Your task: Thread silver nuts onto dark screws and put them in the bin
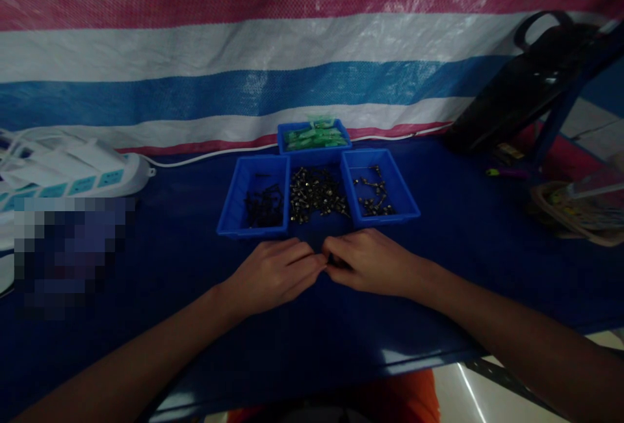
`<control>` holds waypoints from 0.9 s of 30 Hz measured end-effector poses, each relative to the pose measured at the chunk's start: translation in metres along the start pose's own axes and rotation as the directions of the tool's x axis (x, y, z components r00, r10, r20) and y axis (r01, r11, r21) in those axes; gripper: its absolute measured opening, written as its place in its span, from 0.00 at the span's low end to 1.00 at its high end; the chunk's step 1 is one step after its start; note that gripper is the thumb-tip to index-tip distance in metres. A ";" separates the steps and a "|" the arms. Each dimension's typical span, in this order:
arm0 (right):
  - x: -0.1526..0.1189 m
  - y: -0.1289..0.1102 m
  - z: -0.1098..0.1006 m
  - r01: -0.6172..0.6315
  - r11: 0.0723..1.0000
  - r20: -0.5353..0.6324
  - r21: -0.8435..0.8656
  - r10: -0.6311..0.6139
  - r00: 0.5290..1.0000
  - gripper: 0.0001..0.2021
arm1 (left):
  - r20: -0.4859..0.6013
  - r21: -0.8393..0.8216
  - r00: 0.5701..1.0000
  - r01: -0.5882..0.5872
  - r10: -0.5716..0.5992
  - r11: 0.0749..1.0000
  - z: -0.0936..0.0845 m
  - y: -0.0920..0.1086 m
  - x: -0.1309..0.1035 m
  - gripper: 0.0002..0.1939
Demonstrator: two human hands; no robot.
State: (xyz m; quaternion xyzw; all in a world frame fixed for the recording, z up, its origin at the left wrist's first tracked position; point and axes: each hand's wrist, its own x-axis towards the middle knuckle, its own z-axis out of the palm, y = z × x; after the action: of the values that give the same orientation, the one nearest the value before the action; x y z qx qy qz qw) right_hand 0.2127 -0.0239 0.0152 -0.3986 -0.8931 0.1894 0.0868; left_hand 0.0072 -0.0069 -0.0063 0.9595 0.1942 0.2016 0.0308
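My left hand (280,272) and my right hand (368,260) meet fingertip to fingertip over the blue table, just in front of the bins. Both are closed in a pinch; whatever lies between the fingers is too small and dark to make out. Beyond them, a left blue bin (228,215) holds dark, thin screw-like pieces (266,205). A pile of small brassy metal parts (316,192) sits in the middle between two bins. The right blue bin (402,199) contains a few similar metal parts (377,199).
Behind stands a blue bin (314,152) with green packets (314,134). White power strips (97,166) lie at left, their cable running along the back. A black bottle (526,82) leans at right, near a basket (580,218) of small items. A striped sheet (244,85) hangs behind.
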 end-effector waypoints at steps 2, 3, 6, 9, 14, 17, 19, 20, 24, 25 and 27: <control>0.000 0.000 0.000 -0.015 1.000 -0.024 -0.006 0.015 1.000 0.04 | 0.000 -0.031 0.998 0.061 -0.061 0.998 0.001 -0.001 0.000 0.08; 0.000 0.001 -0.001 -0.026 1.000 -0.039 -0.007 0.025 0.999 0.04 | 0.001 -0.054 0.995 0.100 -0.100 0.994 0.002 -0.001 0.000 0.08; 0.000 0.002 0.000 -0.060 0.998 -0.086 0.016 0.061 0.994 0.04 | 0.008 -0.122 0.980 0.200 -0.201 0.972 0.003 -0.002 0.002 0.07; 0.000 0.002 0.000 -0.063 0.988 -0.101 0.141 0.078 0.992 0.04 | 0.042 -0.170 0.971 0.240 -0.236 0.956 0.003 -0.002 0.003 0.07; 0.000 -0.003 -0.001 -0.012 0.946 -0.098 0.323 0.047 0.994 0.06 | 0.100 -0.210 0.965 0.261 -0.245 0.942 0.002 -0.003 0.003 0.07; 0.000 -0.003 -0.001 0.017 0.939 -0.144 0.343 0.035 0.989 0.05 | 0.093 -0.236 0.964 0.263 -0.247 0.935 0.002 -0.003 0.002 0.05; 0.001 -0.002 -0.001 0.025 0.942 -0.171 0.335 0.035 0.985 0.05 | 0.081 -0.236 0.967 0.256 -0.243 0.938 0.002 -0.003 0.003 0.06; 0.001 -0.002 -0.001 0.027 0.944 -0.178 0.328 0.034 0.983 0.04 | 0.076 -0.231 0.968 0.250 -0.239 0.940 0.002 -0.003 0.003 0.06; 0.000 -0.003 0.000 0.052 0.947 -0.197 0.316 0.012 0.980 0.04 | 0.062 -0.214 0.972 0.235 -0.227 0.948 0.002 -0.002 0.004 0.07; -0.001 -0.003 0.000 0.059 0.948 -0.200 0.314 0.005 0.980 0.05 | 0.056 -0.214 0.973 0.232 -0.225 0.949 0.002 -0.002 0.004 0.08; -0.001 -0.003 -0.001 0.073 0.947 -0.203 0.312 -0.008 0.979 0.07 | 0.039 -0.216 0.976 0.219 -0.216 0.952 0.002 -0.002 0.004 0.08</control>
State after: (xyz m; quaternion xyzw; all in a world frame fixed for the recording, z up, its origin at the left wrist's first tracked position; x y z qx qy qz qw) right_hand 0.2115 -0.0266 0.0174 -0.3780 -0.8457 0.2880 0.2428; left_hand 0.0107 -0.0036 -0.0064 0.9246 0.2749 0.2101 0.1596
